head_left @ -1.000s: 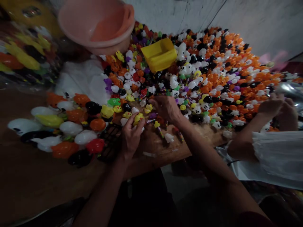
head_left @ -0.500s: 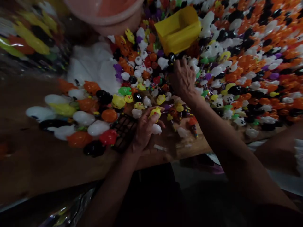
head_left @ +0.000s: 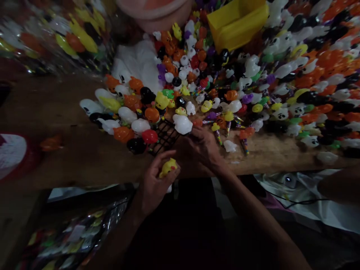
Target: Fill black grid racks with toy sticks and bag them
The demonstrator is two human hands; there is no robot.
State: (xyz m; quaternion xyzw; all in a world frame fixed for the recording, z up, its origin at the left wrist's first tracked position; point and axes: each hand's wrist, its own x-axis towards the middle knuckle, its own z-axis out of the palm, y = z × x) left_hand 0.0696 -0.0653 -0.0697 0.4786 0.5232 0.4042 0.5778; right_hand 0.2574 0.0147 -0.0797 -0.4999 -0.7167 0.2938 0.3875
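Yellow toy head (head_left: 168,167) with a red cheek spot is held in the left hand (head_left: 157,180), over the near edge of the wooden table (head_left: 70,165). On the table's right part a wide heap of toy figures (head_left: 329,71) is spread; a pink basin (head_left: 165,19) is seen past its left end, and a yellow scoop (head_left: 239,29) is lodged on top. Nearer the middle, a black grid rack (head_left: 165,135) is crowded with upright figures.

Over the last half second the right hand (head_left: 206,147) has been brought back from the heap to the rack's right edge, where a white figure (head_left: 182,124) is now shown — none was seen there before. The left hand has been drawn nearer the edge, its toy kept. By judgement, one more figure has been carried to the rack, while the yellow one is not yet placed.

The left forearm is raised from below, palm turned inward, the head clasped between thumb and fingers. The right forearm is slanted in from the lower right, wrist bent, fingers curled just beside the white figure — whether it is gripped cannot be told. Right of that hand, a bead-filled tube (head_left: 246,146) and a small white piece (head_left: 230,146) are left lying.
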